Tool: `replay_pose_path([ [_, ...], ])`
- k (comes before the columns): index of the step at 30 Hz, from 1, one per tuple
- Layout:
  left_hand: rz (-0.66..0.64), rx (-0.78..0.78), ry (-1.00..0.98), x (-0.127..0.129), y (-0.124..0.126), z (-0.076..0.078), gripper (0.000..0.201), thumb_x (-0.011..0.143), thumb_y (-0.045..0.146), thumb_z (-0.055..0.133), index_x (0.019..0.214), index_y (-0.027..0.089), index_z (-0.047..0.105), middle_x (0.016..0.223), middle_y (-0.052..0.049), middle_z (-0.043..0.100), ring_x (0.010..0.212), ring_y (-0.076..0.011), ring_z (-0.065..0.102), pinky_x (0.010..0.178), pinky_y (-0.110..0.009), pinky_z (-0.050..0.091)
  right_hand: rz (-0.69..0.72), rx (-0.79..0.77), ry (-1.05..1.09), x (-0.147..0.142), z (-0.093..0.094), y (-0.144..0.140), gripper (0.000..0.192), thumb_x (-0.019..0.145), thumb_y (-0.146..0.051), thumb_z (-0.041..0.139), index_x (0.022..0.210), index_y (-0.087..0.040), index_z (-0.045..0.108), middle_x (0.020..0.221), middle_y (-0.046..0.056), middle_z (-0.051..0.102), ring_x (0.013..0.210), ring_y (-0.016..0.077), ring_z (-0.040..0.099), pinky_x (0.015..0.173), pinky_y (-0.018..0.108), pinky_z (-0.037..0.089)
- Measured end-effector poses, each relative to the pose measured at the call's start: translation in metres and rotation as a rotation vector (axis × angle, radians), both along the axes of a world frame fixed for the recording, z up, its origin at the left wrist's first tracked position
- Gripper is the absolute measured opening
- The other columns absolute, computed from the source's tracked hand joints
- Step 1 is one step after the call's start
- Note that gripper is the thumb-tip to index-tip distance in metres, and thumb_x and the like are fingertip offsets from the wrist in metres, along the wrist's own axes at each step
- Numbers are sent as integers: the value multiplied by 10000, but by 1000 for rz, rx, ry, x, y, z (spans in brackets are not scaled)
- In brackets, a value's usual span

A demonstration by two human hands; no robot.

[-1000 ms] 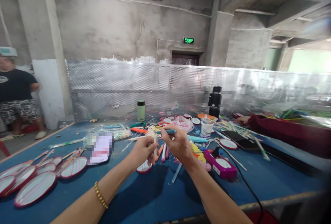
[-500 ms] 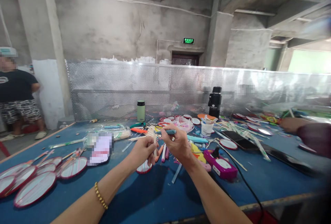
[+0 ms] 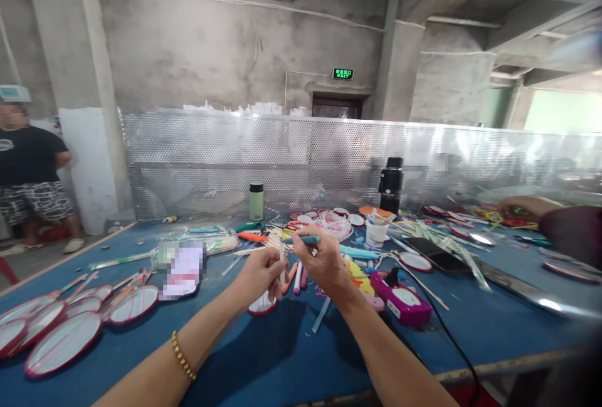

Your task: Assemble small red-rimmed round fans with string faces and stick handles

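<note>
In the head view, my left hand (image 3: 263, 270) pinches a pale flat stick (image 3: 282, 250), held upright above the table. My right hand (image 3: 323, 259) grips a teal pen-like stick (image 3: 308, 240) much as one holds a pen. Its left end points at the top of the pale stick; whether they touch I cannot tell. Just under my left hand is a small round white disc (image 3: 261, 305) with a red rim, partly hidden by the fingers. Whether it joins the pale stick is unclear. Pink and purple markers (image 3: 298, 279) lie between my hands.
Several red-rimmed round fans (image 3: 66, 343) and a phone (image 3: 183, 272) lie left. A purple power strip (image 3: 402, 300) with a black cable, a white cup (image 3: 376, 231) and a black phone (image 3: 437, 254) are right. Bottles stand behind. Another person's hand (image 3: 529, 207) reaches in at far right.
My hands and the sticks in them have barely moved. At the far right, the other person's hand and dark sleeve have shifted slightly up and away, uncovering more of the table there.
</note>
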State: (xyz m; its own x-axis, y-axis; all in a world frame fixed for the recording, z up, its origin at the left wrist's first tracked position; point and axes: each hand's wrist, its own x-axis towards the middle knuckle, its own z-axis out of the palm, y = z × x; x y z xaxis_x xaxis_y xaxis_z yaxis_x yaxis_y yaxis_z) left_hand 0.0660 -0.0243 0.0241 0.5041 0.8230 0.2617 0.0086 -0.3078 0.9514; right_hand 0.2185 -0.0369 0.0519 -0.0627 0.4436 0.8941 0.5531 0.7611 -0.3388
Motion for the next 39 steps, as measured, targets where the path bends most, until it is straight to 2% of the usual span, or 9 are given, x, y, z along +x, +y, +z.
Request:
replay_pose_path([
  [8, 4, -5, -2, 0, 2, -2, 316, 796, 443, 555, 666, 168, 473, 430, 6, 559, 346, -122, 556, 311, -167, 361, -14, 10, 3, 0, 0, 0, 164, 849, -229, 518, 726, -161, 601, 664, 16, 608, 575, 107, 521, 568, 227, 416],
  [14, 5, -26, -29, 0, 0, 0, 291, 786, 430, 565, 703, 170, 465, 520, -7, 611, 353, -117, 566, 300, -166, 356, 2, -3, 19, -1, 1, 0, 169, 848, -227, 517, 716, -162, 599, 647, 11, 589, 548, 101, 488, 532, 223, 390],
  [39, -14, -13, -23, 0, 1, 0, 349, 774, 473, 593, 660, 167, 470, 473, -1, 581, 351, -121, 567, 302, -165, 355, -5, 9, 31, -1, 0, 0, 163, 851, -239, 529, 731, -162, 610, 625, -6, 565, 503, 81, 437, 488, 213, 359],
])
